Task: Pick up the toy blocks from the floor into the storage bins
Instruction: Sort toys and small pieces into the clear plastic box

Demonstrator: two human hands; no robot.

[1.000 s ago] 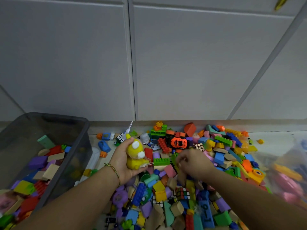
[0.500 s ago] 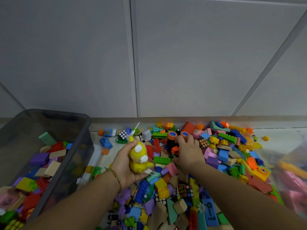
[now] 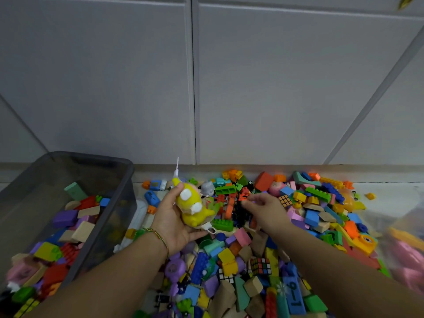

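Right hand [image 3: 267, 212] has pulled back off the orange car [image 3: 243, 194]. Its fingers are loosely curled and motion-blurred, so I can't tell whether it has hold of anything. Left hand [image 3: 172, 223] still grips the yellow toy [image 3: 192, 207], fingers wrapped around it. Toy blocks [image 3: 227, 255] are heaped on the floor [image 3: 390, 193]. More sit in the grey storage bin [image 3: 130, 180] to the left.
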